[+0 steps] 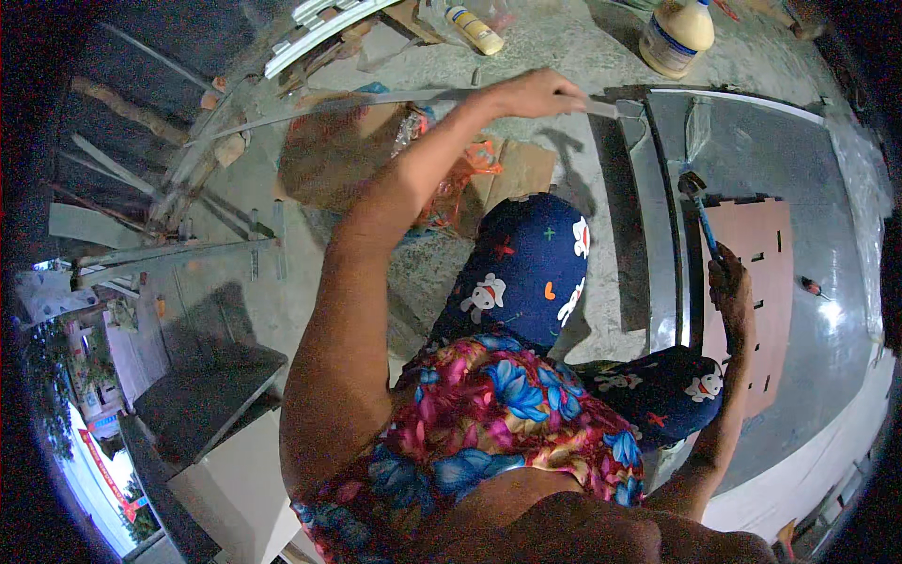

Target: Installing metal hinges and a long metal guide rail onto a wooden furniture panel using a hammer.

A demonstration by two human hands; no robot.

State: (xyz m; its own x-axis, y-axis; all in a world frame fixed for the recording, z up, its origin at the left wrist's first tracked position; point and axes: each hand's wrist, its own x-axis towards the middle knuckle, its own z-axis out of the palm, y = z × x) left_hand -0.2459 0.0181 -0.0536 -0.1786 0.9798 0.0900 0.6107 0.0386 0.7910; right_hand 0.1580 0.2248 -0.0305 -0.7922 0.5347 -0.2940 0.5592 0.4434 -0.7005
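Note:
At the upper middle, my left hand (540,94) pinches a long, thin grey strip (376,98). The strip runs left behind my forearm, and its short right end reaches toward the edge of a grey board (752,146). On the right, my right hand (733,287) is closed around the blue handle of a hammer (705,221). The dark hammer head points away from me, above the grey board. Below the hammer lies a pinkish-brown slotted panel (775,249). A small red-handled tool (813,285) rests on the board to its right.
A jug of cream-coloured liquid (678,42) and a yellow bottle (474,30) are on the floor at the far side. Flattened cardboard (329,141) and an orange plastic bag (460,179) lie beyond my knee. Wooden sticks (132,108) lean at the left.

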